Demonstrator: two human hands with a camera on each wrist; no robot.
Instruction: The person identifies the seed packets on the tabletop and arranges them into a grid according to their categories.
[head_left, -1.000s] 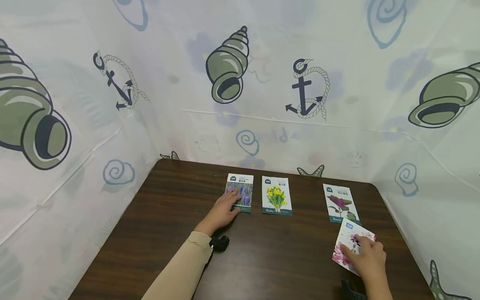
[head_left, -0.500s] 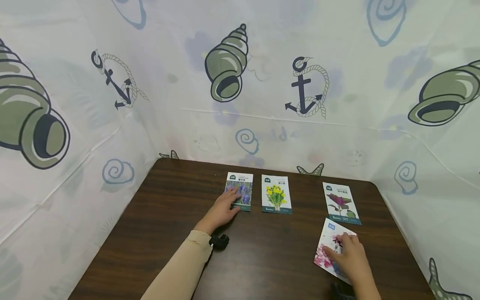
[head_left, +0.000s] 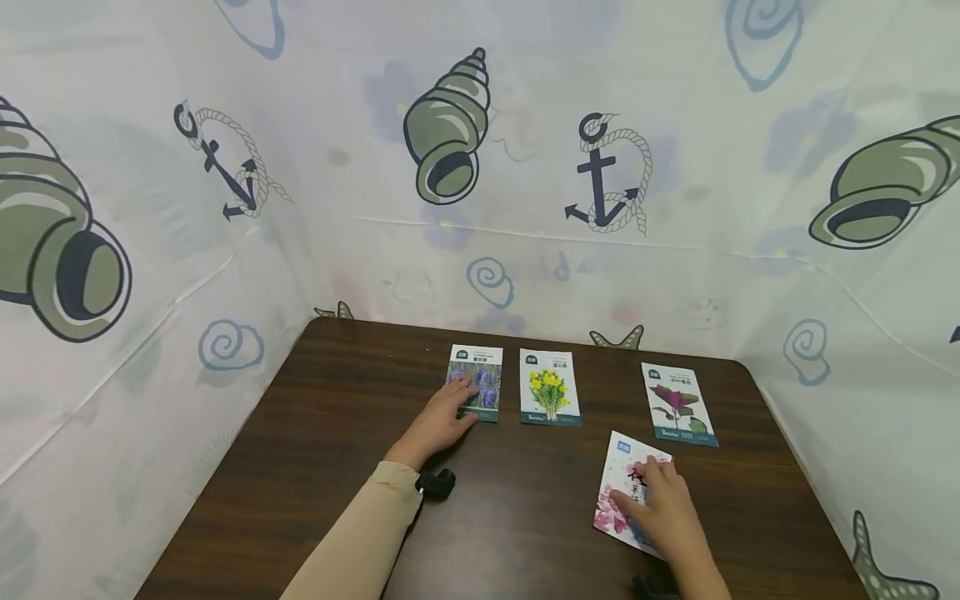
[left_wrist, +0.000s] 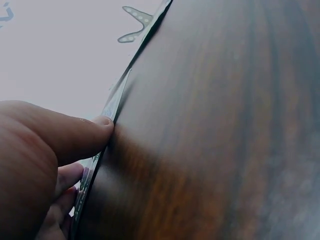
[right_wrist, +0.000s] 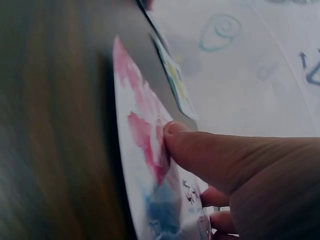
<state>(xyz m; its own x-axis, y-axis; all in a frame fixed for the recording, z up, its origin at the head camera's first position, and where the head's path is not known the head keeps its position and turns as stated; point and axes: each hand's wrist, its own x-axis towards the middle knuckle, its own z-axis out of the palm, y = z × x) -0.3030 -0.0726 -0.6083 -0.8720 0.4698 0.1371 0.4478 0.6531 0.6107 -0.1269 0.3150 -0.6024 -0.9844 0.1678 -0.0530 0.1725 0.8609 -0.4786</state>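
Observation:
My left hand [head_left: 438, 419] rests on a seed packet with purple lavender flowers [head_left: 487, 385], its fingers lightly spread. In the left wrist view the thumb [left_wrist: 85, 132] touches that packet's near edge. My right hand [head_left: 667, 507] grips a white-and-pink blossom seed packet [head_left: 613, 502] across its face, thumb on one side and fingers on the other. The right wrist view has this packet [right_wrist: 140, 120] buckled a little under the thumb, with a dark shadow along its edge. Whether it is lifted off the table, I cannot tell.
A yellow-flower seed packet [head_left: 551, 392] lies right of the lavender one. Farther right is a packet with a purple-leaved plant [head_left: 678, 404]. The dark wooden table [head_left: 337, 400] meets a patterned white cloth [head_left: 540, 167] at the back and sides.
My right hand has carried the blossom packet leftward, off the lower edge of the purple-leaved packet, which now shows whole. The left hand stays on the lavender packet.

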